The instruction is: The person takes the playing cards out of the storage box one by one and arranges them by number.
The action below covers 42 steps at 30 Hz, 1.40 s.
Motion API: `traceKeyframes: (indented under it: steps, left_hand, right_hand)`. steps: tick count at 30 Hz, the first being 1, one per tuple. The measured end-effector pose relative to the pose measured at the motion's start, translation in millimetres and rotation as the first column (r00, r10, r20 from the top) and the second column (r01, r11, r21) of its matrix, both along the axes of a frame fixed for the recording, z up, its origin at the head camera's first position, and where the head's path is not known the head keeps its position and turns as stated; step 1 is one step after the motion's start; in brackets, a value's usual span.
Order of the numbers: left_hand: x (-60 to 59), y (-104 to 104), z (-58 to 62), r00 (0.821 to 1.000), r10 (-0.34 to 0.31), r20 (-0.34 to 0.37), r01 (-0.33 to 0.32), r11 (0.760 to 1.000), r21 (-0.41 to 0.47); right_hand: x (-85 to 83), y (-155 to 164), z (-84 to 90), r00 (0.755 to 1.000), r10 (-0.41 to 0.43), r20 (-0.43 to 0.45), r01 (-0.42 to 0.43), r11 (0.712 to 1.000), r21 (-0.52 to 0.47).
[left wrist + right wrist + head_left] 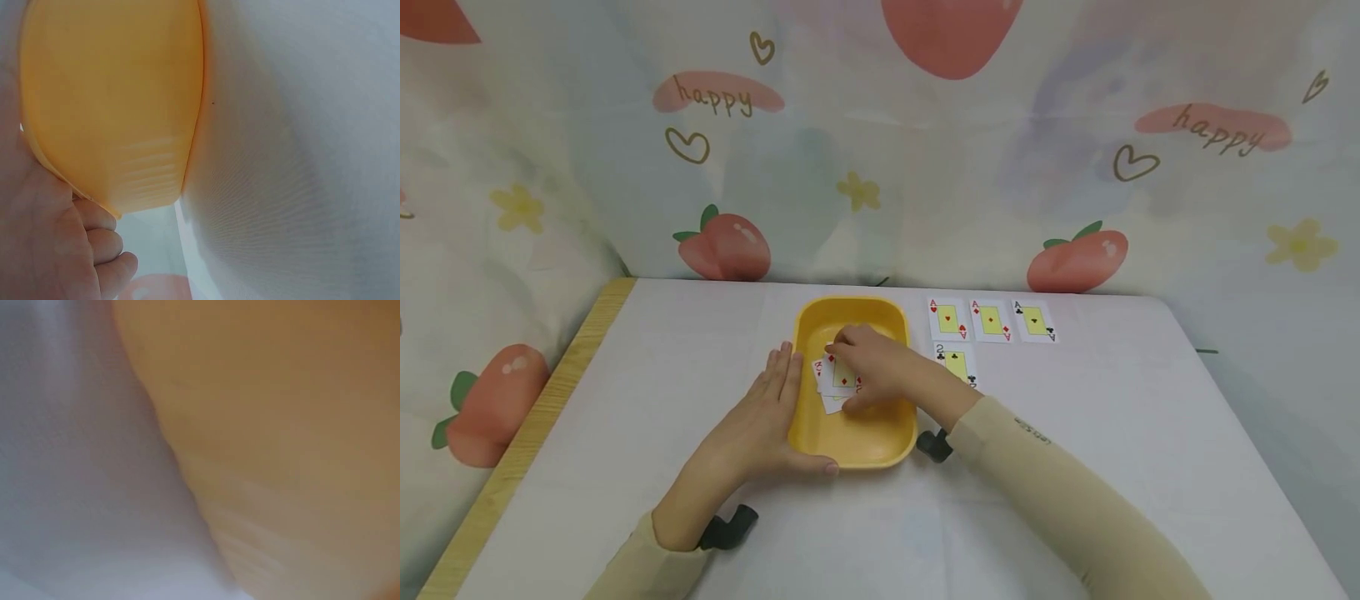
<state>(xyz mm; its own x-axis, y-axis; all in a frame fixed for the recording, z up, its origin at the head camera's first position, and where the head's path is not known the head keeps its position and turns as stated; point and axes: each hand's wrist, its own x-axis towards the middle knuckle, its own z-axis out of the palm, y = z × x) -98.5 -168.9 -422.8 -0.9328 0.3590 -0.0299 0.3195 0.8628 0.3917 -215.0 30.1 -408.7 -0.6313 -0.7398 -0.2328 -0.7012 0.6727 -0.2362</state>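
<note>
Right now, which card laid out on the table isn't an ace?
The two of clubs. It lies alone below the row of three aces, closest to the right hand.

Bare table (pixel 685 350) lies open left of the yellow tray (pixel 880 454) and along the near edge. Right of it, four face-up cards (pixel 990 321) block the way; the far right stays free.

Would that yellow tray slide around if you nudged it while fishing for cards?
Probably. The yellow tray looks like thin, light plastic on a smooth white table, so it would likely skid. That may be why the left hand rests flat against its side. Its low, wide shape seems unlikely to tip.
</note>
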Motion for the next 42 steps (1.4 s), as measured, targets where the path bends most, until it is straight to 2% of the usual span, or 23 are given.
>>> traceKeyframes:
  steps: [4,7,13,20,26,33,42]
  left_hand:
    - [0.0,0.4,0.1,1.000,0.000,-0.005,0.000,1.000,-0.007]
    - [0.0,0.6,0.8,1.000,0.003,0.000,-0.003,1.000,-0.014]
    - [0.9,0.7,2.0,0.999,0.023,0.035,-0.022,0.999,-0.023]
    - [1.3,1.4,1.5,0.999,0.024,0.031,-0.023,1.000,-0.020]
    - [0.9,1.8,2.5,0.999,0.031,0.042,-0.030,0.999,-0.020]
    - [0.6,2.5,1.7,0.998,0.032,0.046,-0.032,0.999,-0.014]
    - [-0.9,0.5,0.1,0.999,0.022,0.042,-0.022,1.000,-0.015]
  right_hand:
    - [0.0,-1.6,-3.3,0.999,0.038,-0.017,-0.037,0.997,0.067]
    - [0.2,-1.9,-3.8,0.998,0.059,-0.020,-0.058,0.996,0.072]
    - [0.9,-1.2,-1.6,0.999,0.030,-0.028,-0.029,0.999,0.029]
    - [0.6,-1.2,-3.4,0.999,0.007,-0.038,-0.004,0.997,0.076]
    - [0.4,-1.5,-4.4,0.998,-0.002,-0.058,0.007,0.997,0.076]
    - [0.9,-1.3,-6.3,0.998,-0.018,-0.063,0.021,0.998,0.058]
    - [4.1,0.9,1.3,0.999,-0.035,-0.034,0.033,0.999,-0.038]
